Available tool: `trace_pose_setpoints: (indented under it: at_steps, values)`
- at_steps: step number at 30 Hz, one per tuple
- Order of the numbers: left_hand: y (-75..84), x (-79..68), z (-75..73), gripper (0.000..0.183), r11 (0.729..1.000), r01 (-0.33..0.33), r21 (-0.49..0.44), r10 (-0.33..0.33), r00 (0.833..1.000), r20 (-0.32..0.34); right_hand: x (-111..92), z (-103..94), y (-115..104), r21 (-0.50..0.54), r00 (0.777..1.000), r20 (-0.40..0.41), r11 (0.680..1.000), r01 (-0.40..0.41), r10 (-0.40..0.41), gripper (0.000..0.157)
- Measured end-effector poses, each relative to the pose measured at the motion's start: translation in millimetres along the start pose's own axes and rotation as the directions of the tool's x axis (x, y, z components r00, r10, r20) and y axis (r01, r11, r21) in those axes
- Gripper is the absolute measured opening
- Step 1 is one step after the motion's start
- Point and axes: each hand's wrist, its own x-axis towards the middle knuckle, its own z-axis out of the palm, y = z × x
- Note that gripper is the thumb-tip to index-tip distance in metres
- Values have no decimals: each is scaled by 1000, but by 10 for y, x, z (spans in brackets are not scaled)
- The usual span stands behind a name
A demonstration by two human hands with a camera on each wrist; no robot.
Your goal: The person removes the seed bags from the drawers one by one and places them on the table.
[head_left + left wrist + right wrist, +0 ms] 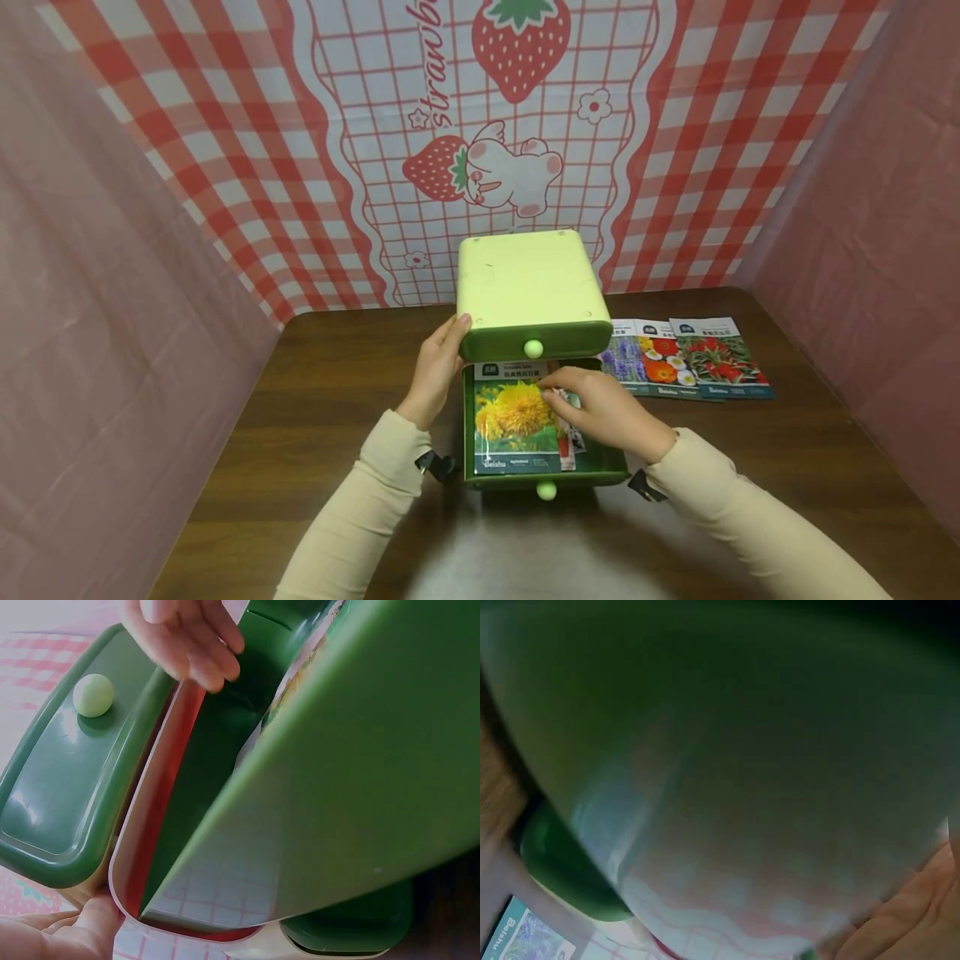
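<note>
A small cabinet (pixel 531 275) with a pale yellow-green top and green drawer fronts stands mid-table. Its lower drawer (pixel 546 481) is pulled out. Inside lies a seed packet (pixel 517 421) with yellow flowers, with part of another packet (pixel 566 450) showing at its right. My left hand (pixel 435 367) rests against the cabinet's left side, thumb at the front corner; in the left wrist view the left hand (pixel 75 930) touches the casing. Over the drawer, my right hand (pixel 600 408) hangs with loosely bent fingers, nothing visibly held. The drawer front covers most of the right wrist view.
Several seed packets (pixel 720 354) with flower pictures lie overlapping on the wooden table (pixel 337 433), right of the cabinet. Behind stands a red-and-white checked strawberry cloth (pixel 360 125). Pink curtains (pixel 847 217) hang at both sides.
</note>
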Motion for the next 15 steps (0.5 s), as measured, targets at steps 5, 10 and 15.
trace_pose_setpoints:
  at_steps: [5, 10, 15]
  values:
    - [-7, 2, 0, 61, 1000, 3, -1, -3, 1000, -3, 28, 68, 38, -60, 996, 83, 998, -9, 14, 44]
    - [0, -3, 2, 59, 1000, 1, -6, -1, 1000, -9, 44, 133, 87, -144, 992, 125, 990, -1, 19, 57]
    - [-1, 2, 7, 59, 1000, 8, -4, -8, 1000, -10, 42, 189, 111, -189, 991, 135, 981, 44, -18, 66]
